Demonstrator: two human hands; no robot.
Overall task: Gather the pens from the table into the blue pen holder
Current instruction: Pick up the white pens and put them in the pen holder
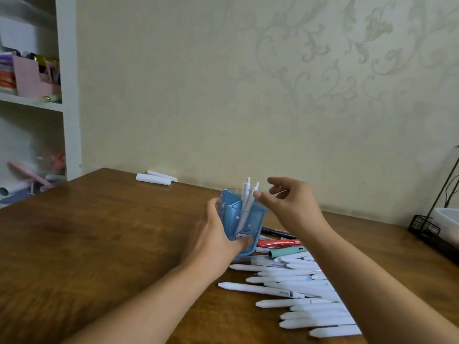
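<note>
Left hand [213,234] of mine clamped around blue pen holder [244,217], right hand [290,202] loose-fingered above its white pens [247,194], pen lettering unreadable.

Pens [301,291] right; bare table [87,244] left

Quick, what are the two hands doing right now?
Left hand: closed around the blue pen holder, steadying it.
Right hand: open, fingers loose beside the white pens in the holder, holding nothing.

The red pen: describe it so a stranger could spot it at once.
Start at the blue pen holder on the wooden table. Just right of its base, pens lie in a pile; the red pen sits between a black pen and a teal one. It is the only red one.
</note>
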